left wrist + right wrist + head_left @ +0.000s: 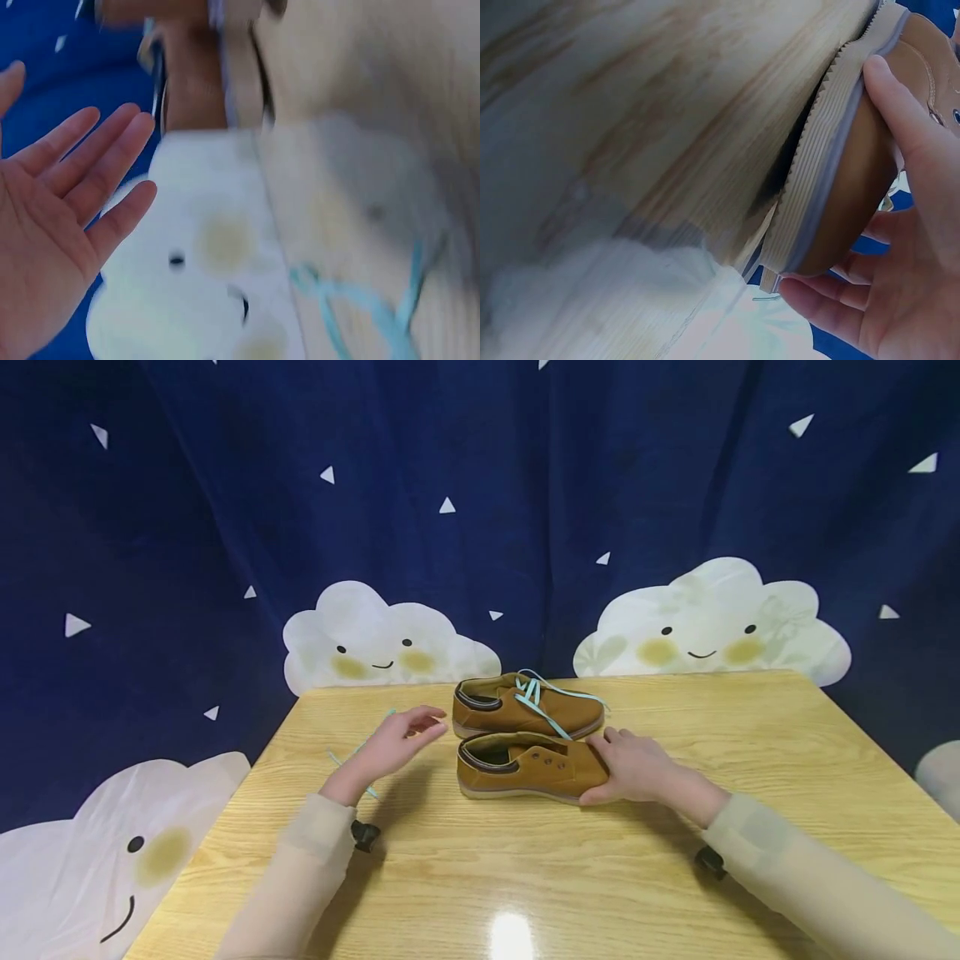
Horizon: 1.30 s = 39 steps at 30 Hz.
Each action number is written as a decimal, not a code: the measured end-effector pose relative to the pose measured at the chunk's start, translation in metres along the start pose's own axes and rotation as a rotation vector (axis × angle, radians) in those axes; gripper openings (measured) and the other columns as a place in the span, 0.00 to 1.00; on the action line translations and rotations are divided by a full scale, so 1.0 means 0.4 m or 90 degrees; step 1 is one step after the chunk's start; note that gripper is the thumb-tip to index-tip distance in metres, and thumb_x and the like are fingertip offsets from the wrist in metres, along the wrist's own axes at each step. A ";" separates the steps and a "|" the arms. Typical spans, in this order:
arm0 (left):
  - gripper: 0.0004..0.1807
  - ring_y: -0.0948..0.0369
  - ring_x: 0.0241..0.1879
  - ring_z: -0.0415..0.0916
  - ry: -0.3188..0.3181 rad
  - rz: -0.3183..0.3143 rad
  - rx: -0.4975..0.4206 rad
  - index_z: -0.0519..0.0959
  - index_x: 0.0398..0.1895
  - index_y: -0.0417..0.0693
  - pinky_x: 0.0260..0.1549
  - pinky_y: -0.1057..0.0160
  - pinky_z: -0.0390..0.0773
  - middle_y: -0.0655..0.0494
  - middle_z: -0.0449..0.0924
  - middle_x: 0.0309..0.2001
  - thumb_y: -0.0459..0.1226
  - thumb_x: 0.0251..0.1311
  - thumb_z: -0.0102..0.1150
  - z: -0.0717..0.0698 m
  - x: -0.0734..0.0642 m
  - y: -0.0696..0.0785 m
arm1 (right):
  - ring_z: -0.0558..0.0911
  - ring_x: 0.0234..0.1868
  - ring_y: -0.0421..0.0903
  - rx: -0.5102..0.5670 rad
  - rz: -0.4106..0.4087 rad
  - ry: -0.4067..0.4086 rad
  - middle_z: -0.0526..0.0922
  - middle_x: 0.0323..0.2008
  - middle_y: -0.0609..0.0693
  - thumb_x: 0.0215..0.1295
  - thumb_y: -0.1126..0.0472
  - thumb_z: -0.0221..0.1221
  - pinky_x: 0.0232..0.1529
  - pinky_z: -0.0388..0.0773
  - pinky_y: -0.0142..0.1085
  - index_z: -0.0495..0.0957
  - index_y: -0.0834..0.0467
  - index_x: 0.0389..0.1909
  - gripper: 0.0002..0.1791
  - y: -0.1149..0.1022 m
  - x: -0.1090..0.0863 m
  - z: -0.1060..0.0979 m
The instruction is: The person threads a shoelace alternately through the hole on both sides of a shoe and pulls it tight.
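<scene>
Two brown shoes stand side by side on the wooden table, toes pointing right in the head view. My right hand (633, 766) grips the toe of the near shoe (540, 772), whose eyelets show no lace. In the right wrist view the thumb (900, 105) lies along its side above the ribbed sole (810, 172), with the other fingers round the toe. The far shoe (502, 714) carries a light blue lace (546, 717) with loose ends. My left hand (393, 743), fingers relaxed, hovers left of the heels, holding nothing. Another light blue lace (382, 322) lies on the table beneath it.
The light wooden table (540, 868) ends at a dark blue curtain (480, 510) printed with white triangles and smiling clouds. Small black devices (365, 835) sit at both wrists.
</scene>
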<state>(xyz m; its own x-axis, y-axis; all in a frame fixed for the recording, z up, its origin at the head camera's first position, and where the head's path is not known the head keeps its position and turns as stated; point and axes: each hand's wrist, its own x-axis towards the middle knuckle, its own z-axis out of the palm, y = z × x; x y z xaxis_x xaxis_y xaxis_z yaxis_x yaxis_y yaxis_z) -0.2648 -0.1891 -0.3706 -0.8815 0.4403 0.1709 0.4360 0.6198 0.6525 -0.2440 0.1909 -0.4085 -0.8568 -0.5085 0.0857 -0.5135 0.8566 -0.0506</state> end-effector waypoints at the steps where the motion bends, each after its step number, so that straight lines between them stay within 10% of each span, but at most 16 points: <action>1: 0.24 0.54 0.47 0.78 0.028 -0.006 -0.004 0.75 0.60 0.41 0.48 0.51 0.75 0.50 0.82 0.48 0.49 0.71 0.52 -0.017 -0.005 -0.010 | 0.77 0.37 0.54 0.000 0.000 0.000 0.75 0.39 0.57 0.40 0.24 0.65 0.27 0.75 0.48 0.71 0.61 0.59 0.54 0.000 0.000 -0.001; 8: 0.20 0.49 0.46 0.77 0.099 -0.087 0.012 0.75 0.57 0.40 0.47 0.48 0.75 0.45 0.81 0.46 0.45 0.71 0.54 -0.099 -0.060 -0.087 | 0.77 0.36 0.55 -0.003 0.002 0.003 0.75 0.39 0.58 0.40 0.25 0.66 0.28 0.75 0.49 0.71 0.62 0.57 0.53 0.001 -0.004 -0.009; 17: 0.19 0.45 0.43 0.78 0.091 -0.254 0.222 0.76 0.50 0.34 0.39 0.46 0.75 0.39 0.81 0.44 0.42 0.69 0.53 -0.129 -0.129 -0.199 | 0.76 0.35 0.54 0.009 -0.001 0.004 0.75 0.38 0.58 0.40 0.26 0.67 0.27 0.74 0.49 0.71 0.62 0.56 0.52 -0.002 -0.007 -0.011; 24: 0.22 0.52 0.24 0.69 0.104 -0.415 0.250 0.72 0.19 0.41 0.23 0.57 0.67 0.49 0.71 0.21 0.49 0.63 0.54 -0.156 -0.147 -0.281 | 0.76 0.37 0.55 0.008 0.005 -0.005 0.75 0.40 0.58 0.40 0.25 0.66 0.28 0.76 0.50 0.71 0.62 0.57 0.53 -0.004 -0.006 -0.005; 39: 0.08 0.49 0.30 0.69 0.066 -0.459 0.241 0.73 0.16 0.44 0.26 0.54 0.70 0.45 0.74 0.27 0.36 0.48 0.59 -0.155 -0.106 -0.283 | 0.77 0.40 0.57 0.017 0.006 -0.007 0.75 0.42 0.60 0.41 0.27 0.67 0.33 0.76 0.52 0.70 0.63 0.59 0.53 -0.005 -0.002 -0.008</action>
<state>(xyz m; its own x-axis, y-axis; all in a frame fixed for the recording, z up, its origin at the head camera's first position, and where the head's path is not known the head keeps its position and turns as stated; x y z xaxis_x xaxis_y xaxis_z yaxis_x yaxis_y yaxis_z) -0.2878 -0.3180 -0.4060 -0.9728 -0.2005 -0.1158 -0.2284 0.9130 0.3381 -0.2422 0.1899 -0.4053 -0.8622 -0.5010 0.0745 -0.5059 0.8591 -0.0776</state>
